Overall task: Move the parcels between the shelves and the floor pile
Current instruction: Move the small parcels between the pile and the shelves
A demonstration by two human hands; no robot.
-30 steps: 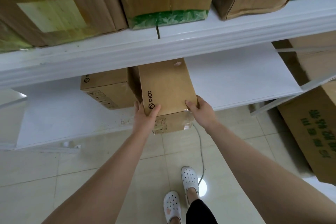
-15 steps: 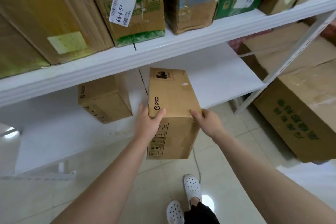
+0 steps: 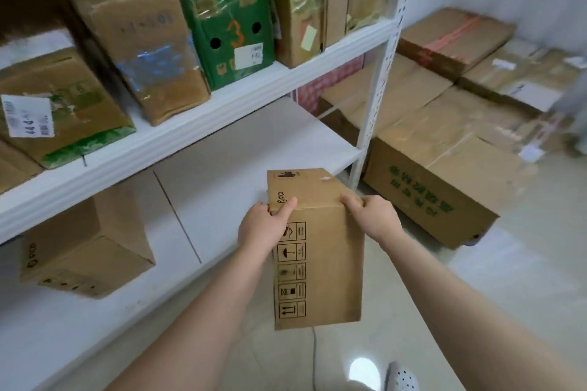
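- My left grip (image 3: 265,225) holds the top left corner of the PICO parcel (image 3: 317,263). The thumb lies over the top edge beside the printed logo, and the other fingers go round the left side out of sight.
- My right grip (image 3: 371,216) holds the opposite top corner, thumb along the edge and fingers curled over the right side.
- The parcel sits between my two grips in the lower middle of the frame, in front of the right end of the lower shelf (image 3: 241,143). Its lower end is over the floor (image 3: 476,311). The long face, with its column of handling symbols, is turned toward me.
- At the lower left of the frame a second PICO parcel (image 3: 85,251) rests on that same white shelf, well apart from mine.
- The upper shelf (image 3: 197,133) runs from the left edge up toward the upper right, carrying a row of cartons:
  - a labelled carton (image 3: 63,111) at the far left
  - a brown carton smeared with blue (image 3: 143,51)
  - a green carton (image 3: 227,28) with two round holes and an orange 3
  - a taped brown carton (image 3: 297,16) just beside the green one
- A white perforated upright (image 3: 378,79) stands at the right end of the shelves.
- Past the upright, in the right half of the frame, is the floor pile (image 3: 460,124) of large cartons. The nearest one bears green print.
- A white shoe (image 3: 401,379) shows at the bottom edge, near a thin cable (image 3: 314,355).
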